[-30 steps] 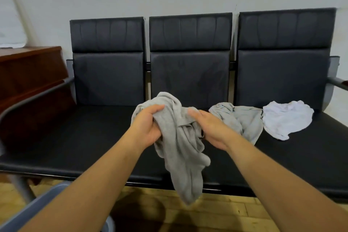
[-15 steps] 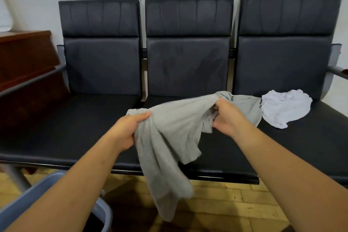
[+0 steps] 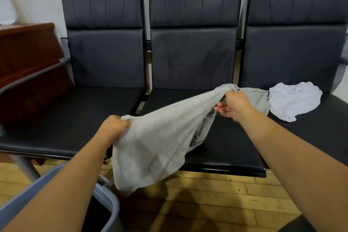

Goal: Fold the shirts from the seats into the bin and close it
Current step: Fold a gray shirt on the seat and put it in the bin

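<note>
Grey cotton, limp and creased, hangs stretched between the two hands. The grey shirt runs from the left hand, which clenches a bunched edge low and close to the body, up to the right hand, which grasps the other end above the middle seat. Its loose lower part sags past the front edge of the black padded surface, and the tail dangles just beside the rim of the blue-grey bin on the floor at lower left. The cloth is too bunched at both grips to tell whether the hands have shoulders, hem or a sleeve.

The step in hand looks like opening the shirt out before folding. To do it well, each hand should work along to a matching corner, most likely the two shoulders, so the body drops square rather than twisted. Then the shirt should be laid flat on the bare surface to the left and smoothed before the sleeves are turned in. The tail should stay out of the bin until the fold is made.

A second grey shirt lies crumpled just behind the right hand, touching a white shirt. The right hand should keep clear so neither is dragged along.
</note>
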A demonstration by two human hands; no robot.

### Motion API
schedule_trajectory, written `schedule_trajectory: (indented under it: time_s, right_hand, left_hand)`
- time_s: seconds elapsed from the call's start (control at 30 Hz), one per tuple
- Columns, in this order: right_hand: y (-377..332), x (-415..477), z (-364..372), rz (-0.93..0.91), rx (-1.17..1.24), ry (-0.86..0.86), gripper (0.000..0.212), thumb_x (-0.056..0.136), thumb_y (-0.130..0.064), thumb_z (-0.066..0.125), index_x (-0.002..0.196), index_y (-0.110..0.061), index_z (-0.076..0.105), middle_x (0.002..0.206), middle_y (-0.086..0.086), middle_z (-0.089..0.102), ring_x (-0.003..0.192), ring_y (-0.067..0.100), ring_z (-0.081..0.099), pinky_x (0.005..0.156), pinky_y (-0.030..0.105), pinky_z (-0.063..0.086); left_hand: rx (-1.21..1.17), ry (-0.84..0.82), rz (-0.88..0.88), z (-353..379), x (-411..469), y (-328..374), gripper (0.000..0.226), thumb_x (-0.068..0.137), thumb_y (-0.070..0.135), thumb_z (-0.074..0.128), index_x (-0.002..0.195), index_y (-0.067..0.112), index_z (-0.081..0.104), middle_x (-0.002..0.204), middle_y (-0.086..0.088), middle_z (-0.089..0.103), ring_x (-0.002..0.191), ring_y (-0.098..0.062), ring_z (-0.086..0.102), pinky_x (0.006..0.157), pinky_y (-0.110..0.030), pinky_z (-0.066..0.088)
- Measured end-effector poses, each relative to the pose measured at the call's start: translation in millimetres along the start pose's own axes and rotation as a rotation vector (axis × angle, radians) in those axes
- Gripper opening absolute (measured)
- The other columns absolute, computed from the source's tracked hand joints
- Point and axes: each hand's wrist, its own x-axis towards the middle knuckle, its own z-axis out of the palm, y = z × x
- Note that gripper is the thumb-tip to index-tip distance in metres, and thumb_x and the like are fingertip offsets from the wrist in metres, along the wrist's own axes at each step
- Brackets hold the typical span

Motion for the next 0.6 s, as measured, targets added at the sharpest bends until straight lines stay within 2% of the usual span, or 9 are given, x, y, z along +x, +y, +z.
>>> schedule_trajectory:
  time_s: [0.07,0.13,0.2,0.27,0.33,0.4,0.43,0.53,0.6]
  right_hand:
    - [-13.5,8.2,5.5,0.033,0.050,-0.010,0.026,0.103,-0.005,0.030,0.097,0.002,0.054,0.077,0.017,0.061,0.067,0.031,0.065,0.056,0.036,0.057]
    - [-36.6,19.8,19.9,-0.008,0.128,0.004,0.030,0.104,-0.007,0.033,0.119,0.008,0.054,0.084,0.020,0.065,0.070,0.032,0.068,0.051,0.038,0.060]
    - [-62.2,28.5,38.4,-0.155,0.239,-0.073,0.037,0.103,-0.005,0.036,0.137,0.007,0.044,0.099,0.024,0.067,0.085,0.032,0.071,0.068,0.040,0.063]
    - [-72.5,36.6,57.4,-0.278,0.280,-0.206,0.050,0.102,-0.006,0.046,0.150,-0.003,0.032,0.124,0.023,0.063,0.109,0.031,0.066,0.094,0.043,0.056]
    - [-57.7,39.4,69.5,-0.318,0.019,-0.263,0.061,0.097,-0.013,0.060,0.150,-0.013,0.032,0.122,0.013,0.062,0.101,0.026,0.066,0.084,0.039,0.057]
    - [-26.6,35.6,72.8,-0.321,-0.431,-0.166,0.055,0.090,-0.019,0.065,0.140,-0.007,0.043,0.102,0.010,0.061,0.080,0.024,0.063,0.063,0.035,0.053]
    - [-8.2,30.7,72.5,-0.248,-0.653,-0.158,0.051,0.091,-0.022,0.063,0.135,-0.004,0.046,0.098,0.011,0.059,0.077,0.025,0.061,0.061,0.035,0.051]
    - [42.2,10.3,64.9,-0.009,-1.183,-0.271,0.046,0.100,-0.031,0.053,0.139,-0.008,0.045,0.125,0.016,0.055,0.110,0.031,0.059,0.089,0.039,0.050]
    - [70.9,17.2,61.7,0.013,-1.169,-0.250,0.036,0.097,-0.033,0.057,0.124,-0.009,0.055,0.131,0.013,0.057,0.116,0.028,0.059,0.093,0.035,0.049]
  left_hand:
    - [-0.194,-0.044,-0.034,3.7,1.5,-3.6,0.038,0.100,0.030,0.059,0.127,0.004,0.061,0.109,-0.014,0.065,0.097,-0.032,0.062,0.091,-0.048,0.053]
    - [-0.610,-0.189,-0.089,12.7,0.5,-1.8,0.026,0.102,0.023,0.056,0.121,0.007,0.065,0.112,-0.013,0.068,0.104,-0.033,0.064,0.094,-0.049,0.053]
    - [-0.966,-0.334,-0.120,22.1,-2.3,4.7,0.022,0.105,0.022,0.049,0.114,0.012,0.066,0.116,-0.013,0.071,0.110,-0.031,0.065,0.090,-0.047,0.052]
    - [-1.107,-0.352,-0.149,32.9,3.3,7.2,0.026,0.106,0.025,0.044,0.118,0.013,0.064,0.118,-0.012,0.071,0.112,-0.031,0.065,0.085,-0.046,0.052]
    - [-1.116,-0.338,-0.175,43.7,7.9,6.7,0.030,0.108,0.023,0.041,0.126,0.011,0.061,0.122,-0.014,0.069,0.113,-0.032,0.064,0.085,-0.047,0.052]
    - [-1.039,-0.323,-0.217,56.0,11.3,1.7,0.029,0.108,0.017,0.040,0.129,0.006,0.057,0.121,-0.016,0.066,0.109,-0.032,0.063,0.086,-0.047,0.050]
    - [-0.984,-0.329,-0.237,61.0,11.6,-1.2,0.027,0.107,0.013,0.042,0.126,0.003,0.058,0.118,-0.016,0.065,0.105,-0.033,0.062,0.088,-0.047,0.049]
    - [-0.883,-0.361,-0.264,66.5,15.2,-6.4,0.018,0.098,0.003,0.051,0.113,0.004,0.060,0.116,-0.020,0.065,0.102,-0.036,0.063,0.090,-0.049,0.049]
    - [-0.903,-0.351,-0.301,67.9,20.5,-8.2,0.025,0.093,0.009,0.060,0.118,0.005,0.059,0.118,-0.018,0.066,0.106,-0.036,0.063,0.086,-0.049,0.051]
